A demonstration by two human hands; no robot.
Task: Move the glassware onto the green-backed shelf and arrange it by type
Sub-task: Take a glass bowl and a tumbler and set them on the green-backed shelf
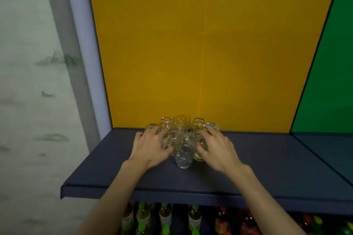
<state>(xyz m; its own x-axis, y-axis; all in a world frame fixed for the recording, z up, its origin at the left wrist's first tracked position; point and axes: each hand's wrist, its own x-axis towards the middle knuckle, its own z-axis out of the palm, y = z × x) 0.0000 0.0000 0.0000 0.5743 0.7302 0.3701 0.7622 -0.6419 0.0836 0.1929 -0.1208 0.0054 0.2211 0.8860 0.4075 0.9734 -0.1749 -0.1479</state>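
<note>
A tight cluster of several clear glasses and small jars point(181, 128) stands on the dark blue shelf point(267, 162) against the yellow back panel point(200, 44). The nearest, a patterned tumbler point(183, 155), stands at the front between my hands. My left hand point(150, 146) cups the cluster's left side, fingers spread over the glass there. My right hand point(215, 148) cups the right side the same way. Whether either hand has closed around a single glass is unclear. The green-backed shelf section point(330, 63) lies to the far right.
A white upright post point(84, 53) and a painted wall point(28, 82) bound the shelf on the left. Below the shelf stand rows of drink bottles point(166, 217) with green and red caps. A divider line separates the yellow and green sections.
</note>
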